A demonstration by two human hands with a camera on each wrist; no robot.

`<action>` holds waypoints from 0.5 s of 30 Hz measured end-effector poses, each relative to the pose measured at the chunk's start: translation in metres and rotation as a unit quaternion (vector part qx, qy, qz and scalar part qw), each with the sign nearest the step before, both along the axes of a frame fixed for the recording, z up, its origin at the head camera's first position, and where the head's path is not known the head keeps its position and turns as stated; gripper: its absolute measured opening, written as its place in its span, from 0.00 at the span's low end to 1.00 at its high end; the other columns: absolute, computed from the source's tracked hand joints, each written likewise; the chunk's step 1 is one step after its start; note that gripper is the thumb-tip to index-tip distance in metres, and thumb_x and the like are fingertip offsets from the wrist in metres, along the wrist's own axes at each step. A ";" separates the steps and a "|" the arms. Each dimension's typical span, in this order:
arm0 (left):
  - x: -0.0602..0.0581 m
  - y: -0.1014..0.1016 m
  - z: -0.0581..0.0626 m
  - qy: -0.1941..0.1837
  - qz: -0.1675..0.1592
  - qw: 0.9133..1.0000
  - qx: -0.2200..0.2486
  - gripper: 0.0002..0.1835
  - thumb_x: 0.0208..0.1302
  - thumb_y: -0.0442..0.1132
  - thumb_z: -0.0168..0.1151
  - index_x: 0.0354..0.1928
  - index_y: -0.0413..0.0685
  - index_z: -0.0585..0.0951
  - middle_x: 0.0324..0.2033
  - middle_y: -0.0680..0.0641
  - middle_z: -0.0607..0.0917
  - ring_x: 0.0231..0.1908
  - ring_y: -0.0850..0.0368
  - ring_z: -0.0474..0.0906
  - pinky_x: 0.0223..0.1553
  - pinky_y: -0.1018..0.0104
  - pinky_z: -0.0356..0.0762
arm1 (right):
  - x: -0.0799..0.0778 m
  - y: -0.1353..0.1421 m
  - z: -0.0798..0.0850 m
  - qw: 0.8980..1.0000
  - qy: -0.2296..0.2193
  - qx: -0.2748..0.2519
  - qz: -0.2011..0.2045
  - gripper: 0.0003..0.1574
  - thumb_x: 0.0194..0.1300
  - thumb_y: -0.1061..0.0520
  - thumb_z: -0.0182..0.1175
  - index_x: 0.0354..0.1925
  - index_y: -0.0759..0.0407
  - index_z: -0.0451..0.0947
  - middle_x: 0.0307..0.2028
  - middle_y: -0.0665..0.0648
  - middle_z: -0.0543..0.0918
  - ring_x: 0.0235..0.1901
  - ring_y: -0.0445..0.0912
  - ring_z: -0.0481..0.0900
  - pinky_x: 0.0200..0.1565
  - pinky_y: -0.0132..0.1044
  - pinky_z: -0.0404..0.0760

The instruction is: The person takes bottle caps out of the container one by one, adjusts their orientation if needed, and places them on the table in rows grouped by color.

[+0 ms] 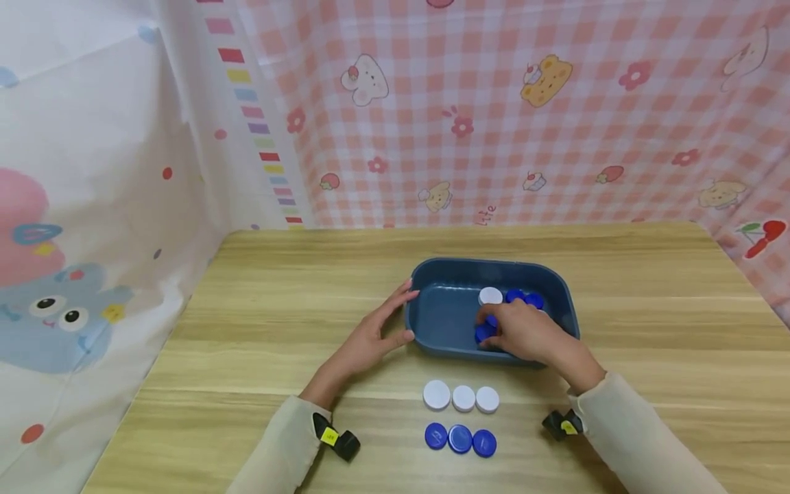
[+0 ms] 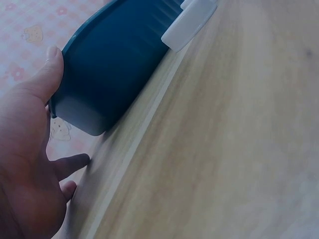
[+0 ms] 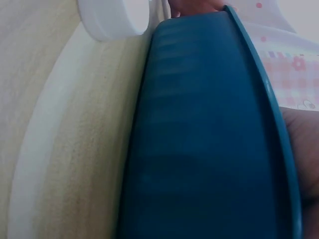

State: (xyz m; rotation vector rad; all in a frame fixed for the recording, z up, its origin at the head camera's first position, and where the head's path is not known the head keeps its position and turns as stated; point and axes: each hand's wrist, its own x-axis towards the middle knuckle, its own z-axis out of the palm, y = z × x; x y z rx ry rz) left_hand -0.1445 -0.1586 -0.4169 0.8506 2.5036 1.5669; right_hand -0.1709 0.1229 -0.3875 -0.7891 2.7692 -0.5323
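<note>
A dark blue plastic tray [image 1: 444, 351] stands on the table with blue and white bottle caps inside, mostly towards its right half. My left hand [image 1: 364, 343] is at the tray's left end, fingers spread and fingertips at the rim; the left wrist view has the thumb [image 2: 47, 79] against the tray's outer wall. Reaching over the near rim, my right hand [image 1: 524, 329] curves its thumb and fingers round a blue bottle cap [image 1: 484, 334] in the tray. In the right wrist view the tray wall hides most of this hand.
In front of the tray, three white caps [image 1: 463, 398] lie in a row. Nearer to me, three blue caps [image 1: 459, 439] form a second row. A pink checked cloth [image 1: 469, 158] hangs behind the wooden table [image 1: 296, 288], and a white patterned cloth [image 1: 123, 171] hangs on the left.
</note>
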 end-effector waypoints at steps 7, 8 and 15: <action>0.000 0.000 0.000 0.001 0.000 1.000 0.004 0.33 0.65 0.32 0.61 0.70 0.41 0.62 0.73 0.45 0.52 0.72 0.51 0.45 0.69 0.47 0.45 | -0.002 0.000 -0.003 1.000 -0.002 -0.007 0.002 0.17 0.55 0.50 0.71 0.42 0.53 0.81 0.28 0.48 0.79 0.28 0.45 0.73 0.28 0.39 0.75; 0.000 0.000 0.000 -0.001 -0.001 1.000 0.003 0.33 0.65 0.33 0.61 0.70 0.41 0.62 0.73 0.46 0.52 0.72 0.52 0.45 0.69 0.48 0.45 | -0.002 0.000 -0.004 1.000 -0.005 -0.008 0.002 0.16 0.56 0.50 0.71 0.42 0.53 0.81 0.29 0.48 0.80 0.29 0.45 0.73 0.28 0.39 0.75; 0.001 0.001 0.000 -0.003 0.000 1.000 0.001 0.33 0.65 0.32 0.60 0.70 0.41 0.62 0.73 0.46 0.52 0.72 0.51 0.45 0.69 0.49 0.45 | -0.002 0.000 -0.004 1.000 -0.007 -0.016 0.005 0.16 0.56 0.51 0.71 0.42 0.54 0.81 0.27 0.48 0.79 0.27 0.44 0.72 0.27 0.37 0.74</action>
